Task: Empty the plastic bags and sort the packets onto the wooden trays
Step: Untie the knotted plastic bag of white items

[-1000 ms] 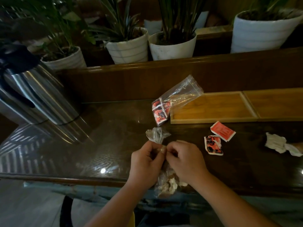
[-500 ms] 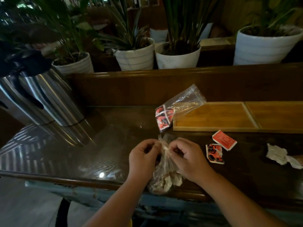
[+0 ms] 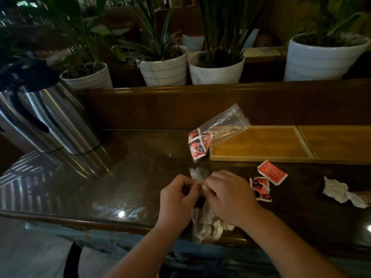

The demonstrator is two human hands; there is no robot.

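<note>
Both hands, left hand (image 3: 178, 199) and right hand (image 3: 228, 197), pinch the knotted neck of the bag (image 3: 202, 225) at the table's (image 3: 140, 177) near edge. The fingers should loosen the knot gently, not tear, keeping the packets inside until it is over the trays (image 3: 261, 145).

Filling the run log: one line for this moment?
left hand + right hand: pinching plastic bag neck | wooden trays: bare

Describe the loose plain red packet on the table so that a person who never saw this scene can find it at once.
Start at the wooden trays on the right of the dark table. Just in front of their near edge, right of the right hand, lies the plain red packet. Unlike the patterned red-and-black packet beside it, its face is plain red with a white border.
</note>
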